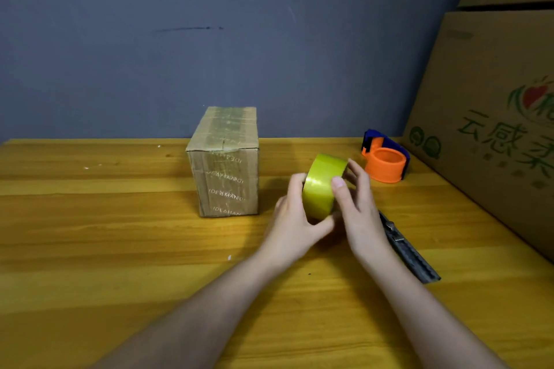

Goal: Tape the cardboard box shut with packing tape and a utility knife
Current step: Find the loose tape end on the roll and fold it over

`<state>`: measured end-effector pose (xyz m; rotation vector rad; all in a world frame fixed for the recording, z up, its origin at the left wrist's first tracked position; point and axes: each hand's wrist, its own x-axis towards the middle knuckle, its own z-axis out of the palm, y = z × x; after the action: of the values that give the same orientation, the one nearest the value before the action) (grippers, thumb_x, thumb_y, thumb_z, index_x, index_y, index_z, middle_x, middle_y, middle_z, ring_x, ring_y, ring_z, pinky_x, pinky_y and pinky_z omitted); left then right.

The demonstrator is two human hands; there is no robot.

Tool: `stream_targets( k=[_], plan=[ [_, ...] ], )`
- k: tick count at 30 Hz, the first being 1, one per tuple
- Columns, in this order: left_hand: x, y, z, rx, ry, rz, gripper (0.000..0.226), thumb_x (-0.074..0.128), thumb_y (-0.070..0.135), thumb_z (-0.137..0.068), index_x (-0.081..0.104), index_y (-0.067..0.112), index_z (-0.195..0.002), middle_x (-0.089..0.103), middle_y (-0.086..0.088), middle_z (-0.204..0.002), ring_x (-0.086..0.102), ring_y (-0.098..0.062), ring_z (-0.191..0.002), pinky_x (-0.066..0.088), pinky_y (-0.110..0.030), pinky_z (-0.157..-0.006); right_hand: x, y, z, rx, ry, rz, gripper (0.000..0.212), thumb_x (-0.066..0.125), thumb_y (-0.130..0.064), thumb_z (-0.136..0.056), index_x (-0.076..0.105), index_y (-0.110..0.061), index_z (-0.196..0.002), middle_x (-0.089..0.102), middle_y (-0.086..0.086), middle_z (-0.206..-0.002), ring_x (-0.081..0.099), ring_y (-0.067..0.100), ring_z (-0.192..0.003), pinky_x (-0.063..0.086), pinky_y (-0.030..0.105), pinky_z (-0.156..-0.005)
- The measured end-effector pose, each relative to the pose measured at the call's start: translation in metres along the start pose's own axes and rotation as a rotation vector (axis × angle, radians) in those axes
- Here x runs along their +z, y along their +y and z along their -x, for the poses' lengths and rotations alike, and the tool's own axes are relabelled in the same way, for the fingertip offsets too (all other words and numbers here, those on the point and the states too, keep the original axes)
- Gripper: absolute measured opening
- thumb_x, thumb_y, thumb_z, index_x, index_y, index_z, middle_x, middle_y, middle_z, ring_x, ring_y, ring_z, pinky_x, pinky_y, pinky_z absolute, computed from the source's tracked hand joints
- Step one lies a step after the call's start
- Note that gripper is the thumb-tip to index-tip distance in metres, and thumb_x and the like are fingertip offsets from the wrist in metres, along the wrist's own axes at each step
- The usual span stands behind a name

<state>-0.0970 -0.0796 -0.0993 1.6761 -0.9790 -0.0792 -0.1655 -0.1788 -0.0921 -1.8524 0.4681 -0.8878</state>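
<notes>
While both hands (292, 219) clasp the tape roll (322, 186), the knife (407, 252) lies right.

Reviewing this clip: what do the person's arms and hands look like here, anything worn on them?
Both forearms are bare up to the bottom edge of the picture, with no sleeves showing. The left hand and right hand wear no gloves, and no rings, watch or bracelet are visible. The fingernails that show look short and unpainted.

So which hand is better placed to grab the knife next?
Probably the right hand: the utility knife lies just beside and partly under it, while the left hand cradles the tape roll on the far side.
</notes>
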Motion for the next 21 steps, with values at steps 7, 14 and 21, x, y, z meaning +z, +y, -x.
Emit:
stream_targets(
  k=[7,14,21],
  plan=[
    [-0.007,-0.005,-0.002,0.065,0.111,-0.226,0.057,0.069,0.022,-0.073,0.046,0.022,-0.125,0.065,0.001,-0.118,0.060,-0.027,-0.104,0.047,-0.035,-0.090,-0.010,-0.011,0.003,-0.557,0.048,0.464,0.037,0.061,-0.037,-0.084,0.059,-0.022,-0.119,0.056,-0.004,-0.119,0.052,0.014,-0.111,0.043,0.028,-0.095],
    [-0.006,-0.005,-0.001,0.101,0.106,-0.351,0.061,0.068,0.022,-0.071,0.048,0.020,-0.129,0.061,0.003,-0.127,0.058,-0.023,-0.110,0.041,-0.031,-0.094,-0.009,-0.009,0.003,-0.590,0.109,0.426,0.019,0.064,-0.031,-0.084,0.071,-0.017,-0.095,0.063,-0.003,-0.100,0.057,0.014,-0.095,0.047,0.027,-0.080],
    [-0.007,-0.006,-0.002,0.166,0.085,-0.472,0.064,0.060,0.026,-0.064,0.051,0.016,-0.127,0.062,-0.001,-0.127,0.056,-0.021,-0.118,0.042,-0.034,-0.095,-0.011,-0.011,0.004,-0.594,0.110,0.443,0.016,0.065,-0.030,-0.085,0.070,-0.016,-0.091,0.062,-0.003,-0.094,0.056,0.013,-0.090,0.047,0.027,-0.074]
  ],
)
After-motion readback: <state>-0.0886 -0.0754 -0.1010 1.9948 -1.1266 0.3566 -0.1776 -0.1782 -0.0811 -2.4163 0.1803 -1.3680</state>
